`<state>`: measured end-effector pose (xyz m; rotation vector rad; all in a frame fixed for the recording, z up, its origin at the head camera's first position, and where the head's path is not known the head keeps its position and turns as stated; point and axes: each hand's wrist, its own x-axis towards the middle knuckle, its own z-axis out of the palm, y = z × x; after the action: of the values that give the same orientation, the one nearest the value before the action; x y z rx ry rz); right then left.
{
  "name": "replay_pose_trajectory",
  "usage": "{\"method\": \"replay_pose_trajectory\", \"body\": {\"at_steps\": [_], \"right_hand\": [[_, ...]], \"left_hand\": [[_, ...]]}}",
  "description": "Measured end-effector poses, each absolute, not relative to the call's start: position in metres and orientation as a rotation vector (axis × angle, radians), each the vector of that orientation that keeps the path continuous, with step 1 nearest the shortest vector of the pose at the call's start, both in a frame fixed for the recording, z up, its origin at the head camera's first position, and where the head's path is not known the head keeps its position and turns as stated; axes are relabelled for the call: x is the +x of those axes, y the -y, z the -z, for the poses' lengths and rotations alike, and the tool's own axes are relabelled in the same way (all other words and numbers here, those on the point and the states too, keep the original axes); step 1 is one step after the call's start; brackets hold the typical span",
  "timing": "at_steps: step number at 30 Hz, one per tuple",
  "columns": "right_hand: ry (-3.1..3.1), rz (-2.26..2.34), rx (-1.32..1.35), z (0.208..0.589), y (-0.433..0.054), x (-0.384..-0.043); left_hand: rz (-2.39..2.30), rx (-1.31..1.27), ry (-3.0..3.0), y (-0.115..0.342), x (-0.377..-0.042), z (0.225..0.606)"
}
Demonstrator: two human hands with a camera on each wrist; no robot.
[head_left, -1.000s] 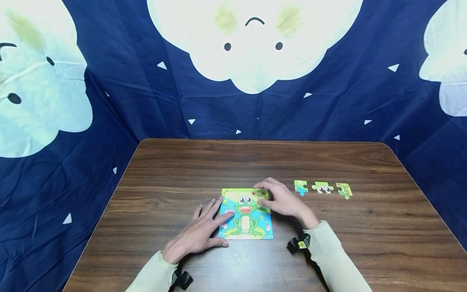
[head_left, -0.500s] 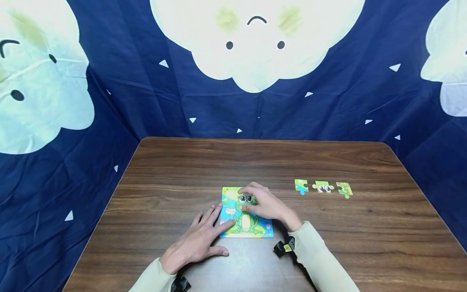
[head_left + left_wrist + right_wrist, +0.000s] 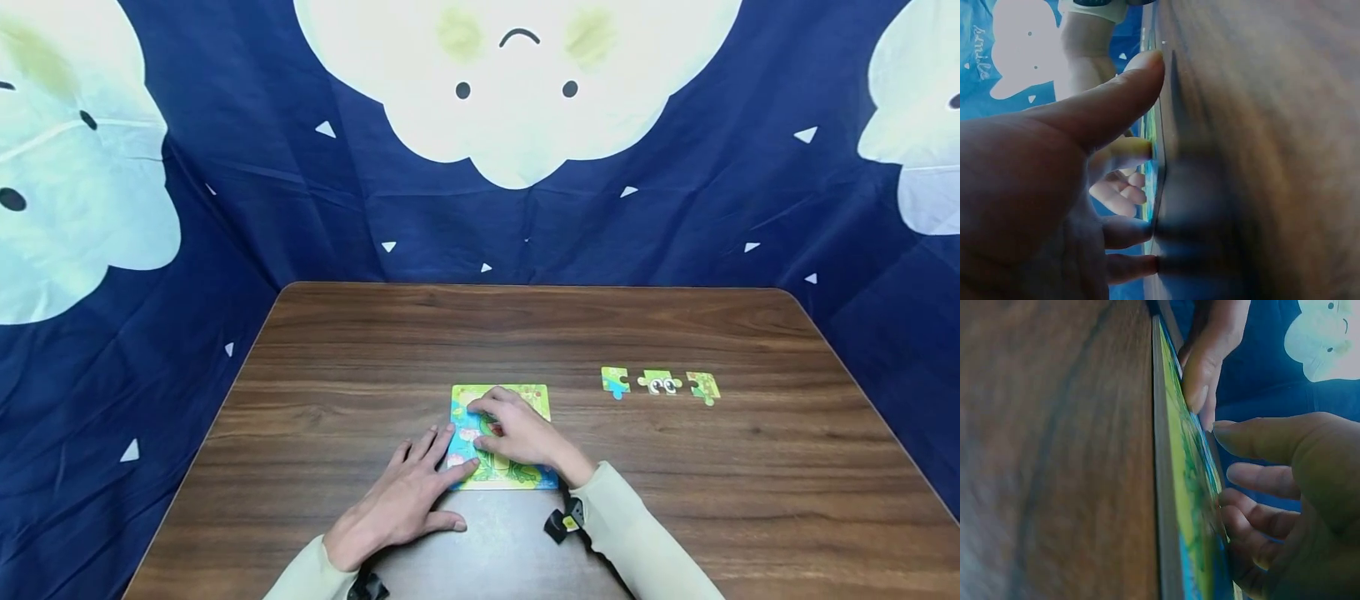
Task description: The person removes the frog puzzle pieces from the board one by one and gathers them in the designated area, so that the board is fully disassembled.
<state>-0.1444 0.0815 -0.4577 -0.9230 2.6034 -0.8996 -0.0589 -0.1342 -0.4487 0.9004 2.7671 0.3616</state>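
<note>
A square frog jigsaw puzzle (image 3: 534, 402) lies flat on the table, its picture partly covered by both hands. My right hand (image 3: 521, 433) is over its left-centre, palm down with thumb and fingers bent and apart. In the right wrist view, that hand's fingertips (image 3: 1227, 497) come right to the puzzle's surface, with no loose piece showing between them. My left hand (image 3: 401, 496) lies spread at the puzzle's left edge, forefinger reaching onto the picture. The left thumb (image 3: 1141, 65) extends apart from the other fingers.
Three loose puzzle pieces lie in a row to the right: a yellow-blue corner piece (image 3: 613, 380), a piece with frog eyes (image 3: 660, 382) and a green corner piece (image 3: 703, 386). A dark blue cloth (image 3: 450, 221) with clouds hangs behind the wooden table (image 3: 360, 333).
My right hand has moved left across the puzzle, from its upper right corner over the frog's face to the left-centre. The left hand and the three loose pieces have stayed put.
</note>
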Motion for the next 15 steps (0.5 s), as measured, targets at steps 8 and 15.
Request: {"method": "replay_pose_trajectory", "body": {"at_steps": [8,15], "right_hand": [[-2.64,0.837,-0.878,0.4626,-0.0771,-0.1411],[-2.687,0.88,-0.872,0.4666,-0.073,-0.1385]], "left_hand": [[-0.332,0.88,-2.748,0.1342,-0.0587,0.448],[-0.322,0.895,-2.771,0.1341,-0.0594,0.4488]]}}
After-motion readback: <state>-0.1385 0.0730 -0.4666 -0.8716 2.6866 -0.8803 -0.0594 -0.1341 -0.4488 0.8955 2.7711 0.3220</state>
